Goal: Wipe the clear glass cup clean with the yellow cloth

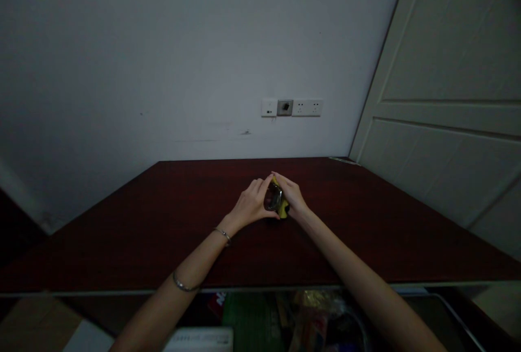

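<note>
Over the middle of the dark red tabletop (pixel 195 243), both hands meet around a small clear, glass-like object (pixel 272 198) with a rounded edge. Thumb and fingers of my left hand (pixel 251 203) curve round its left side. A yellow piece with a dark patch (pixel 283 211) sits against its right side, and my right hand (pixel 293 195) is closed on that piece. Fingertips of both hands come together at the top. Whether the clear and yellow parts are joined, I cannot tell; the fingers hide much of both, and the light is dim.
Below the table's front edge is an open drawer space holding a green item (pixel 250 322), a white box-like thing (pixel 199 339) and crinkled plastic packaging (pixel 319 308). Wall sockets (pixel 307 107) sit behind the table. A pale panelled door (pixel 448 86) stands at the right.
</note>
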Tool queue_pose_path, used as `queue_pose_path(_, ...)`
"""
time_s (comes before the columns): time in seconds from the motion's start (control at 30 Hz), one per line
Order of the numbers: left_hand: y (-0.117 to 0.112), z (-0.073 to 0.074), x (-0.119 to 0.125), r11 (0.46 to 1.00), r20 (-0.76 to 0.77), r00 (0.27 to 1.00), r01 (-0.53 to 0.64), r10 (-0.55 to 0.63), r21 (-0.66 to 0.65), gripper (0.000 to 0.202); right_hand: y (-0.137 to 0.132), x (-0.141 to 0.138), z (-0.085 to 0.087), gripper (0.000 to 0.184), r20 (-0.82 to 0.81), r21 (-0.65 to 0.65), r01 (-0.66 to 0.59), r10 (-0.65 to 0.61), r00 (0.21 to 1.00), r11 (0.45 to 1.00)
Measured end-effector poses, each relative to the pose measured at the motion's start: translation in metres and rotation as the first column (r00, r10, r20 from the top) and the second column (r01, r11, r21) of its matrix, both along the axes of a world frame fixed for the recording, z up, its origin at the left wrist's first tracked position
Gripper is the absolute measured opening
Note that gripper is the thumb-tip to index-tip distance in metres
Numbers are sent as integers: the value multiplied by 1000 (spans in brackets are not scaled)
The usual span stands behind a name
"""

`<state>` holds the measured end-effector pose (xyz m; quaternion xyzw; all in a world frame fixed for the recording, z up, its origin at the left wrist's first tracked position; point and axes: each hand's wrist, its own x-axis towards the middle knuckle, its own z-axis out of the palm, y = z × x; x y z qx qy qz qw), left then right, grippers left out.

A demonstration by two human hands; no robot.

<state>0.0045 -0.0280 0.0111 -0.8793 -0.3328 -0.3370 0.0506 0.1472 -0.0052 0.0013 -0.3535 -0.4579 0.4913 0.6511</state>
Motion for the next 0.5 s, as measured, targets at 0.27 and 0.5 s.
queue_pose_path(0.27,4,1,-6,999,-172,984,-51,49,-4,112,5,3,-13,40,-50,-214,-159,152,987,964)
queue_pose_path(0.5,8,1,-11,995,-195,975,-103,102,6,110,13,-4,-24,40,123,76,25,-34,992,997)
